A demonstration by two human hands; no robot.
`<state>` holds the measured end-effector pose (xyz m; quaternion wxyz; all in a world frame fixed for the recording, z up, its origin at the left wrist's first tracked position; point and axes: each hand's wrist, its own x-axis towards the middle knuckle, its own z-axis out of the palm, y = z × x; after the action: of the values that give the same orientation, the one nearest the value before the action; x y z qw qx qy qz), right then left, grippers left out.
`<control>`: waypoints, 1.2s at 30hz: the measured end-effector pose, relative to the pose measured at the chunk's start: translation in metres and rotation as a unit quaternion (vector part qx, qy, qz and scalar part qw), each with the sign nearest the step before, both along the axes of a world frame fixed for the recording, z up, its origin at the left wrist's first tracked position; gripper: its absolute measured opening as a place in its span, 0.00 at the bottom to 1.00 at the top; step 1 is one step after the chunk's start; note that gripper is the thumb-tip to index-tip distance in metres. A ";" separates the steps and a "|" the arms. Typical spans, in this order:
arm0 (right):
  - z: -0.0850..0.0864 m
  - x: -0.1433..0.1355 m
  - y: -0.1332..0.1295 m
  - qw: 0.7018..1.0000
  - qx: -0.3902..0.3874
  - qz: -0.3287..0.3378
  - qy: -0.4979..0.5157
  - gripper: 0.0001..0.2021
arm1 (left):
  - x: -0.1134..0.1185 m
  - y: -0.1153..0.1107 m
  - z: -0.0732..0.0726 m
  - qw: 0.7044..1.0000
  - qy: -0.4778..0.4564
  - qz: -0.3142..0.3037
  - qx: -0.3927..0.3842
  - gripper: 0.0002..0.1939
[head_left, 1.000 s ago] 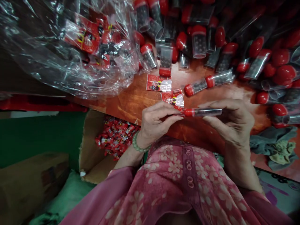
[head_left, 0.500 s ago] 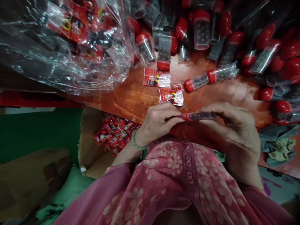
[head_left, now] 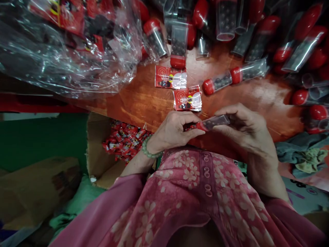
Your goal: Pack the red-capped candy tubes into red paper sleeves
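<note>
A clear tube with a red cap and dark balls inside (head_left: 213,121) lies between my two hands, low over the wooden table's near edge. Its red end is pinched between the thumb and fingers of my left hand (head_left: 177,128), which has a green bead bracelet (head_left: 147,147) at the wrist. At the clear end, the thumb and fingers of my right hand (head_left: 244,128) close around the tube. Just beyond my left hand lies a small stack of red printed cards (head_left: 187,98). Another group of cards (head_left: 168,78) sits behind it, touching a capped tube (head_left: 179,44).
Many red-capped tubes (head_left: 226,20) cover the table's far side and right. A clear plastic bag with red packets (head_left: 102,72) lies at far left. Below the left edge stands a cardboard box (head_left: 99,147) holding red packets (head_left: 125,139). A grey-green cloth (head_left: 290,147) lies at right.
The held tube has tilted, its clear end now higher and more of its side showing. My right hand has shifted slightly left and up. The whole view has moved a little.
</note>
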<state>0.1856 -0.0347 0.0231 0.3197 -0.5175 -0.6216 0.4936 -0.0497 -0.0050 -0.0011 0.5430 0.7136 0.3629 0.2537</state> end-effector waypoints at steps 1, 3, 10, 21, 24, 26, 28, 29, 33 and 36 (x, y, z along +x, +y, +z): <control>-0.003 0.001 -0.001 1.000 -0.007 0.001 0.003 0.10 | 0.000 0.000 0.000 1.000 0.010 -0.009 -0.012 0.09; -0.007 0.003 -0.001 1.000 -0.021 -0.005 0.007 0.10 | -0.001 0.000 0.000 0.999 0.023 -0.022 -0.030 0.11; -0.008 -0.004 -0.001 0.993 -0.077 -0.046 0.076 0.13 | -0.001 -0.002 0.003 0.985 0.021 0.001 -0.172 0.14; -0.017 -0.005 -0.014 0.974 -0.160 -0.063 0.150 0.13 | 0.006 -0.010 0.004 0.975 0.005 -0.031 -0.222 0.13; -0.024 -0.009 -0.020 0.967 -0.171 -0.071 0.172 0.12 | 0.005 -0.014 0.004 0.991 0.043 0.007 -0.124 0.08; -0.026 -0.010 -0.025 0.978 -0.149 -0.060 0.130 0.11 | 0.003 -0.016 0.002 0.995 0.074 0.009 -0.071 0.08; -0.027 -0.010 -0.029 0.989 -0.117 -0.042 0.079 0.09 | 0.002 -0.018 0.001 0.994 0.093 -0.001 -0.051 0.09; -0.027 -0.011 -0.030 0.993 -0.097 -0.033 0.057 0.09 | 0.001 -0.019 0.000 0.994 0.098 -0.004 -0.047 0.10; -0.029 -0.015 -0.030 0.998 -0.048 -0.012 0.027 0.09 | 0.002 -0.021 -0.006 0.994 0.095 -0.003 -0.057 0.12; -0.032 -0.019 -0.027 0.984 -0.124 -0.052 0.119 0.13 | -0.001 -0.023 -0.007 0.993 0.057 0.030 -0.097 0.21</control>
<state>0.1667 -0.0621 -0.0087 0.3500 -0.5224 -0.4852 0.6076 -0.0512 -0.0277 -0.0085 0.5805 0.6595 0.4371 0.1922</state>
